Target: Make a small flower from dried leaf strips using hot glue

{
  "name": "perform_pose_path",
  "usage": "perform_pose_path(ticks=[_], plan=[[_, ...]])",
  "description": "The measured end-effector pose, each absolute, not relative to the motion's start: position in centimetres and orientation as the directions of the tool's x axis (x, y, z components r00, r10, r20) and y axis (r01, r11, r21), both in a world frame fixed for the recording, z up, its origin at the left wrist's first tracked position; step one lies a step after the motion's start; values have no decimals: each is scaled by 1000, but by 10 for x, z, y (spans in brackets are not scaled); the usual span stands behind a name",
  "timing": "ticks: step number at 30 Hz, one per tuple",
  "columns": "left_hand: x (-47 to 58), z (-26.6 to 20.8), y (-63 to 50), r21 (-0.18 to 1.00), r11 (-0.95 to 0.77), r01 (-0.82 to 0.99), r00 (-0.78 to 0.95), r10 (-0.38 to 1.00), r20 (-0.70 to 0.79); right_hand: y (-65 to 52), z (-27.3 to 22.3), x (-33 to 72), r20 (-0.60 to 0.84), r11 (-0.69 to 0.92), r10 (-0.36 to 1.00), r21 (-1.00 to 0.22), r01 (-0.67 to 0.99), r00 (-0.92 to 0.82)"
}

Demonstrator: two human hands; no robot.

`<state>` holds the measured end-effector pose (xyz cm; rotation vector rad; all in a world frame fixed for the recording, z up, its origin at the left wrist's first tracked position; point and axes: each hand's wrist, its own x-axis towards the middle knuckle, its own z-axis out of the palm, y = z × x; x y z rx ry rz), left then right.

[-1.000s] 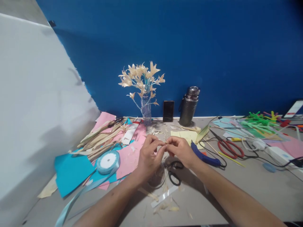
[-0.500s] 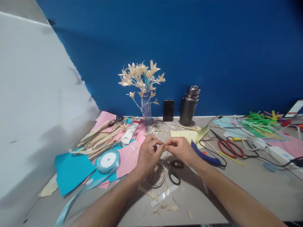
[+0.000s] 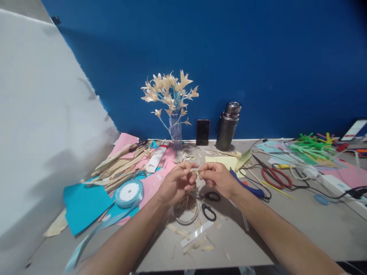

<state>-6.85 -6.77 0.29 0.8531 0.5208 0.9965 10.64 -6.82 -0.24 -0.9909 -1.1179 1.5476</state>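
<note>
Small pale piece [image 3: 197,173], too tiny to identify, pinched narrowly between thumb and forefinger of right hand [image 3: 218,178]; left hand [image 3: 177,182] loosely curled just beside it, whether piece is also gripped there cannot be told. Nearer than fingers, on tabletop [image 3: 229,246]: scissors [image 3: 213,218], wire ring [image 3: 185,223]. Right of fingers: blue glue gun [image 3: 250,189]. Left: ribbon roll [image 3: 129,194]. Beyond: pale flowers [image 3: 167,84] held in vase [image 3: 176,134]

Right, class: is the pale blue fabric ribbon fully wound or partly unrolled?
Partly unrolled: the pale blue ribbon trails loose from its round, white-centred spool.
</note>
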Motion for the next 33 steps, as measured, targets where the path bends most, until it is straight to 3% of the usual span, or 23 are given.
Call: perform_pose_path(ticks=[3,5,6,8,10,13,18,25,33], plan=[[-74,4,-62,896,29,-444,185,981,60,-65,-6,108,-83,-110,983,-980,-164,-165],[-77,2,-62,937,-294,-189,-112,954,277,-64,-10,108,-80,-92,989,-991,-97,-122],[-78,1,-63,894,-447,-6,-177,881,439,-63,-11,108,-78,-84,992,-994,-64,-102],[-77,-5,-68,675,-670,308,-44,699,714,-63,-13,107,-70,-72,994,-997,-19,-89],[-73,-11,-74,451,-771,449,255,594,763,-63,-13,107,-53,-52,993,-999,6,-102],[-66,-19,-77,336,-733,592,464,650,601,-64,-10,106,-40,-38,993,-999,14,-110],[-68,-21,-71,304,-635,710,441,738,510,-62,-10,107,-48,-52,995,-998,-41,-82],[-73,-18,-67,526,-632,569,303,756,580,-60,-9,113,28,27,996,-1000,-12,-86],[-73,-12,-65,732,-516,444,131,846,517,-57,-9,117,41,41,996,-999,-6,-74]])
